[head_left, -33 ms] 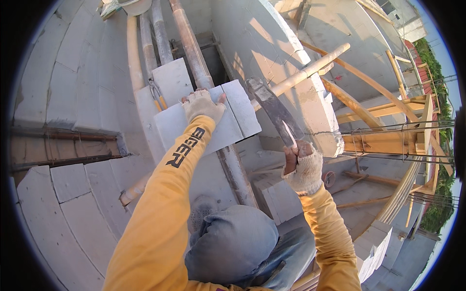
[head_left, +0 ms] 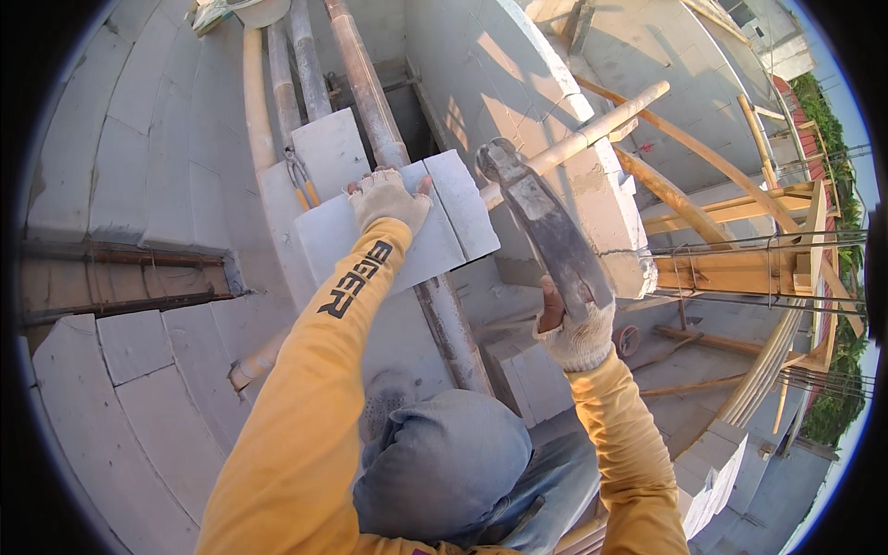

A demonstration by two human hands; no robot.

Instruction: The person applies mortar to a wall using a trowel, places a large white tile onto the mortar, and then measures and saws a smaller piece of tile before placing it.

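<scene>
My left hand (head_left: 388, 199), in a pale fingerless glove, presses on a white lightweight block (head_left: 416, 245), its fingers bent over the far edge and its thumb spread. A straight dark line separates a narrow right-hand strip (head_left: 464, 205) from the rest of the block; whether it is cut fully through I cannot tell. Closed round a long, dark, worn machete-like blade (head_left: 550, 227), my gloved right hand (head_left: 575, 333) is to the block's right. The blade slants up and left, apart from the block, and its handle is hidden. Pincers (head_left: 301, 180) with orange handles lie left of my left hand.
Poles (head_left: 365, 83) run beneath and beyond the block. Another white block (head_left: 328, 153) lies behind it. Block walls stand at left (head_left: 153, 185) and right (head_left: 462, 65). A round pole (head_left: 601, 129) and timber framing (head_left: 731, 273) project at the right. A bucket (head_left: 261, 11) stands far off.
The dark blade has turned and swung nearer in my right hand, now covering part of the glove. My left hand and the block have hardly moved.
</scene>
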